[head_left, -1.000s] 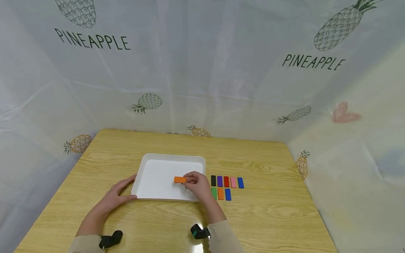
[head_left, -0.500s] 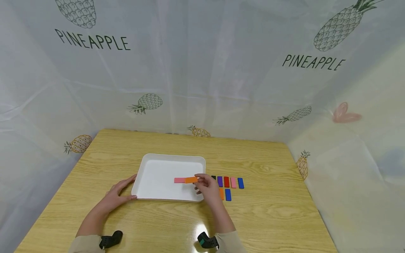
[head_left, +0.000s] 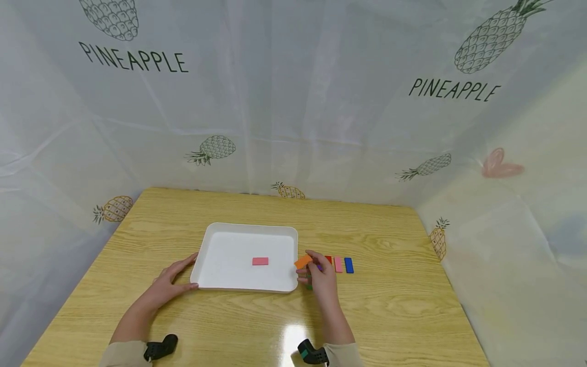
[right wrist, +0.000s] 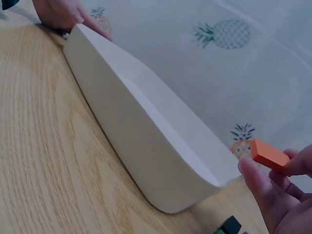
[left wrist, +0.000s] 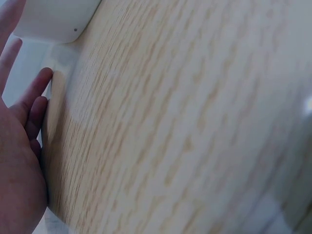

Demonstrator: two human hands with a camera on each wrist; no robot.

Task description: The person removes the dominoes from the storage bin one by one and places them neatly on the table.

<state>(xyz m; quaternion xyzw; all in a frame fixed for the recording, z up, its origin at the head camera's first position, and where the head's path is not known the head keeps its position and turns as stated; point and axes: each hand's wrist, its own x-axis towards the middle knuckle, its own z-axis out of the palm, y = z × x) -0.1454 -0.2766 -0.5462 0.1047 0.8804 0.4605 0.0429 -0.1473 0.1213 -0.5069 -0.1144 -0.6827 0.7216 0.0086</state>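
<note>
My right hand [head_left: 322,278] pinches a flat orange block [head_left: 303,262] between thumb and fingers, raised by the right edge of the white tray [head_left: 247,291]. In the right wrist view the orange block [right wrist: 269,156] is apart from the tray wall [right wrist: 122,131]. Inside the tray lies a single pink block [head_left: 260,261]. At the tray's left side my left hand [head_left: 167,283] touches its edge with extended fingers and thumb. On the table beside my right hand lie a red block [head_left: 328,258], another pink block [head_left: 338,264] and a blue block [head_left: 349,265].
My right hand covers part of the block rows; bits of a purple block [head_left: 319,266] and a green block [head_left: 309,287] show. A black block [right wrist: 231,225] appears low in the right wrist view. Wooden table [head_left: 390,306] surrounds the tray, with a printed curtain [head_left: 293,112] behind.
My right hand has carried the orange block rightward from over the tray's pink block to the tray's right edge, uncovering that pink block. The left hand and tray have stayed put.
</note>
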